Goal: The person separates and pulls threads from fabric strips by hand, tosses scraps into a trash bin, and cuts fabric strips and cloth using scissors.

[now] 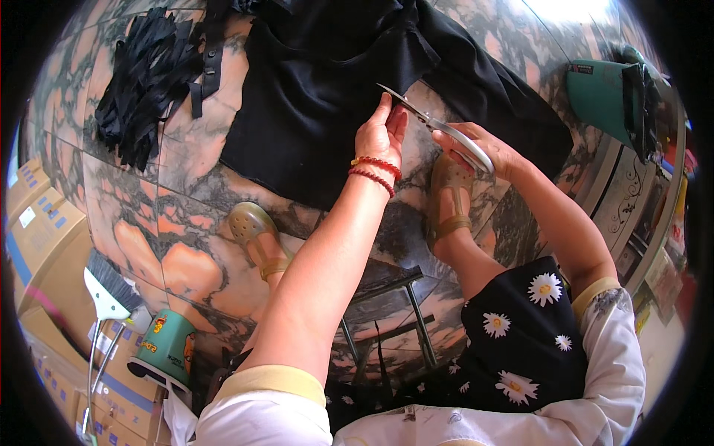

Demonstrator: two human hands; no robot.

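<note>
In my right hand (484, 146) is a pair of scissors (425, 117) with pale grey handles, its blades pointing up and left. The blades lie at an edge of a large black cloth (312, 106), which is spread over the floor. My left hand (382, 134), with two red bead bracelets on its wrist, pinches the cloth edge close beside the blades. Its fingers partly hide the spot where blade and cloth meet. A split in the cloth, just beyond the scissors, bares a wedge of floor.
A pile of black fabric strips (150, 89) lies at the upper left. Cardboard boxes (50, 245), a broom (109, 290) and a green bin (167, 343) stand at the left. Another green bin (599, 100) is at the right. My clogs (254, 226) rest on the marble-patterned floor.
</note>
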